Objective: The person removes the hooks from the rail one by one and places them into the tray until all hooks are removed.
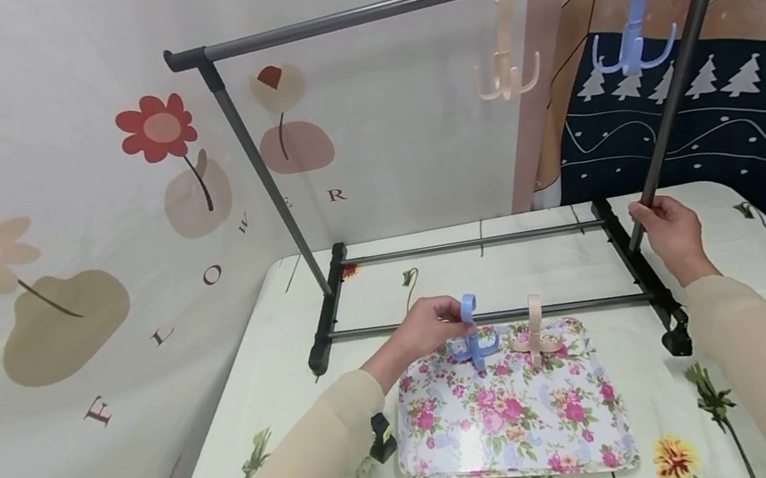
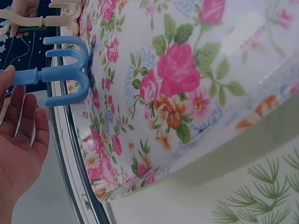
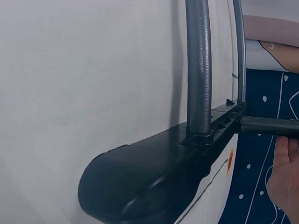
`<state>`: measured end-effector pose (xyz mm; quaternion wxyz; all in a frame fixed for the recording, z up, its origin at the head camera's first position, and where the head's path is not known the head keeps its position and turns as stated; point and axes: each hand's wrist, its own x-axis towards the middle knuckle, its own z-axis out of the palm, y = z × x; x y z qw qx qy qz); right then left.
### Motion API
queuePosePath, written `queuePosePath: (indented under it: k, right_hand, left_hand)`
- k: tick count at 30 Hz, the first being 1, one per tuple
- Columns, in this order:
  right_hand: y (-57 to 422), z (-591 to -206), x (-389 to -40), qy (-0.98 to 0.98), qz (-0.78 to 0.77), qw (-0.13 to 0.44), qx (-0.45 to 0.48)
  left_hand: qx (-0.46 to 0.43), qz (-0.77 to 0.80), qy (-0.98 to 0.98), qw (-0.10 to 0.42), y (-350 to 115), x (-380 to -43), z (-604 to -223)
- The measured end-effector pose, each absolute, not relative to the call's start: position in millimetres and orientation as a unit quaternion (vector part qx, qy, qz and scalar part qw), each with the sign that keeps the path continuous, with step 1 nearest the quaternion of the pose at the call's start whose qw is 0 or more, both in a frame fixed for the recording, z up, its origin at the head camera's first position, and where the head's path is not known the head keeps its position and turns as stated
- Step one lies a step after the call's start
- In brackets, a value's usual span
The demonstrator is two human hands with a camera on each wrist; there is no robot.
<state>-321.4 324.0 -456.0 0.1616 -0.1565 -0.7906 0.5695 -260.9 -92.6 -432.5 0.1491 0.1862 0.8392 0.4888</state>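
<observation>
My left hand (image 1: 431, 324) pinches the stem of a blue multi-prong hook (image 1: 476, 352) at the back edge of a floral tray (image 1: 509, 446). In the left wrist view, that hook's prongs (image 2: 70, 74) stand against the tray, and the other fingers hang loosely below the stem. Beside it, a beige hook (image 1: 536, 336) lies on the tray. With my right hand (image 1: 673, 234) I grip the right upright (image 1: 671, 98) of a dark metal rack, low down near its base. In the right wrist view, the hand (image 3: 285, 175) is partly cut off.
The rack's top bar (image 1: 354, 18) carries a hanging beige hook (image 1: 504, 71) and a hanging blue hook (image 1: 633, 41). Its lower rails and black feet (image 1: 325, 329) rest on a flower-print cloth (image 1: 285, 424). A printed curtain (image 1: 72, 156) rises on the left.
</observation>
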Motion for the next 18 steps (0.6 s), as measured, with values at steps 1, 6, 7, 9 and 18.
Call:
queuePosePath:
  k: [1,6,7,9,18]
  right_hand:
    - [328.8,-462.9,-326.6,-0.790,0.569,0.165,-0.154]
    - [346.3,-488.2,-345.2,-0.800,0.557,0.173,-0.138]
    - [346.0,-487.8,-344.9,-0.799,0.559,0.172,-0.138]
    - [342.5,-481.5,-340.7,-0.797,0.563,0.166,-0.142]
    - [337.9,-478.2,-337.2,-0.793,0.565,0.172,-0.149]
  left_hand:
    - [0.186,0.485,0.841,0.151,-93.2,-261.0,-432.9]
    - [0.192,0.477,0.844,0.154,-96.5,-261.7,-434.2]
    - [0.193,0.477,0.843,0.154,-97.1,-261.6,-434.0]
    - [0.195,0.475,0.844,0.153,-98.5,-261.8,-433.9]
    - [0.209,0.466,0.850,0.125,-107.7,-265.9,-430.8]
